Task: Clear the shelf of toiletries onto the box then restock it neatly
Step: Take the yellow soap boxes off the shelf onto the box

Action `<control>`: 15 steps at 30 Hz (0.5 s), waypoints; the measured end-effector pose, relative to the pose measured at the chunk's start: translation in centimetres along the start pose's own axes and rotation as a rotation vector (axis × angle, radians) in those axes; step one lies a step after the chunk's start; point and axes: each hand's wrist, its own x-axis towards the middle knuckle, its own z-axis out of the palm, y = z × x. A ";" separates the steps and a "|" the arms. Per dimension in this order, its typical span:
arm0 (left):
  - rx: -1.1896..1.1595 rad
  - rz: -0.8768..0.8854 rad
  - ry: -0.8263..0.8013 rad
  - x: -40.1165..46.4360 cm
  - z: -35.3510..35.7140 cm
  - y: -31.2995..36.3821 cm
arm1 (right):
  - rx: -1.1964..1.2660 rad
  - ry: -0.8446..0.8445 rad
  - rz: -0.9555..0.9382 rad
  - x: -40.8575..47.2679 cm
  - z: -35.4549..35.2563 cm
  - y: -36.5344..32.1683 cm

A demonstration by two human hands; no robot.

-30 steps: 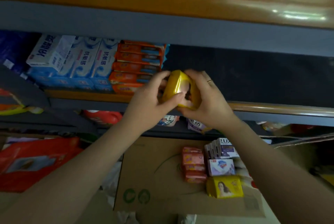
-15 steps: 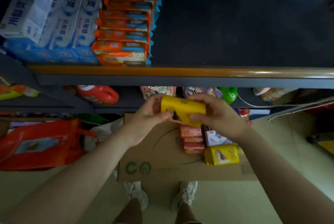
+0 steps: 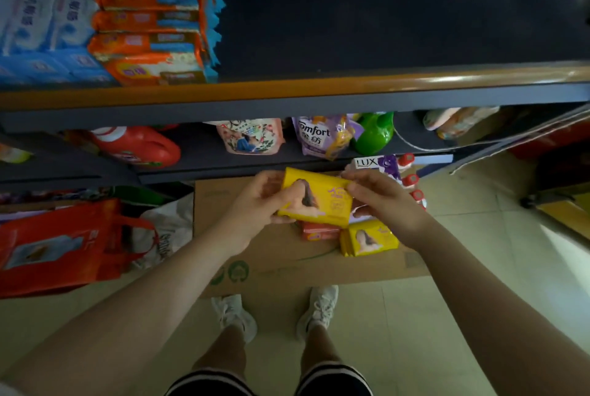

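A glossy yellow rectangular soap packet (image 3: 316, 196) is gripped at its ends by the left hand (image 3: 258, 207) and right hand (image 3: 381, 199), long axis left-right, printed face up, above the flat brown cardboard box (image 3: 271, 252).

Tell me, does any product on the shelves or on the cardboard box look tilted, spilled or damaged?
Mostly no. Only the red plastic detergent jug on the lower shelf lies on its side. Nothing looks spilled or torn. Soap packs on the flat brown cardboard box sit in loose piles.
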 end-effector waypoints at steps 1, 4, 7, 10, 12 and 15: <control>-0.030 -0.055 -0.014 0.2 0.8 -0.4 | -0.005 0.009 0.027 -0.2 -0.6 0.5; -0.079 -0.176 -0.075 0.8 3.4 -2.0 | -0.088 0.022 0.083 -0.7 -2.5 2.3; -0.082 -0.231 -0.068 1.9 5.8 -4.2 | -0.541 -0.015 0.005 -1.0 -3.7 5.0; 0.037 -0.240 -0.070 3.0 7.9 -6.6 | -1.126 0.021 -0.194 -0.9 -4.2 7.8; 0.122 -0.214 -0.092 3.6 9.0 -7.9 | -1.222 0.000 -0.247 -0.7 -4.3 9.1; 0.251 -0.131 -0.062 4.5 9.7 -9.2 | -1.317 0.006 -0.197 0.0 -5.1 10.8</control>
